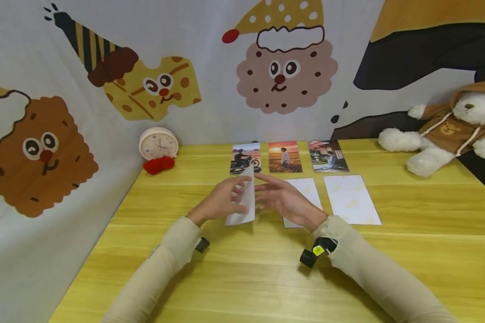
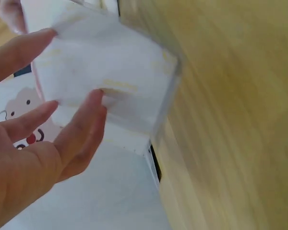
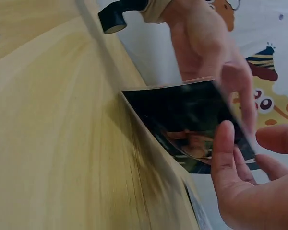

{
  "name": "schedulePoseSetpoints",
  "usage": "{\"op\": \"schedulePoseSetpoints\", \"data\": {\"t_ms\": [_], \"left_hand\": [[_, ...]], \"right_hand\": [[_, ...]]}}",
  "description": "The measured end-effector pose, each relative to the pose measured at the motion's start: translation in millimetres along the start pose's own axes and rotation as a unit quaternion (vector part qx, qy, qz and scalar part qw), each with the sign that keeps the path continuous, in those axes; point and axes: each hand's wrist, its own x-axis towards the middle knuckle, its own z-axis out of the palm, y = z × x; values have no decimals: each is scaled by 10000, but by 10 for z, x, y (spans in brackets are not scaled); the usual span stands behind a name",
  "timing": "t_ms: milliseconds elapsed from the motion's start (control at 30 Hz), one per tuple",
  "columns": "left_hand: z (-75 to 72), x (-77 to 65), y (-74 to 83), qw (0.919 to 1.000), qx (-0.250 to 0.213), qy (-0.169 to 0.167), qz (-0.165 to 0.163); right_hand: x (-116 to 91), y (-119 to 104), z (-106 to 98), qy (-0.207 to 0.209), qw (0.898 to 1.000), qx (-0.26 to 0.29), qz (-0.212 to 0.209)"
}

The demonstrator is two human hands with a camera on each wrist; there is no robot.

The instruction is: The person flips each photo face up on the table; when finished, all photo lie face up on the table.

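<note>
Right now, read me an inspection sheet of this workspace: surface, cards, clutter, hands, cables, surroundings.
Surface: yellowish wood-grain tabletop.
Raised card: upright between the hands, white face toward the left hand, picture face toward the right hand.
Lying cards: three picture cards in the back row; two white cards in front, one partly hidden by the right hand.
Clutter: pale clock with a red object before it, back left; teddy bear, back right.
Left hand: fingertips against the white face.
Right hand: fingers at the picture face.
Cables: nothing seen.
Surroundings: cartoon-printed backdrop.
</note>
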Motion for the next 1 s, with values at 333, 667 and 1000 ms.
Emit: {"op": "schedulePoseSetpoints", "data": {"t_ms": [333,667,1000], "left_hand": [[-59,-58,36,9893,-1380,395,251],[-48,-100,51,9719,-2221,737,274],[-78,-82,127,9734,-1979,1140,-186]], "right_hand": [[156,97,64,-23,9989,-364,-288],[252,73,151,160,9983,-410,-394],[338,41,237,635,9898,-1100,-647]]}}
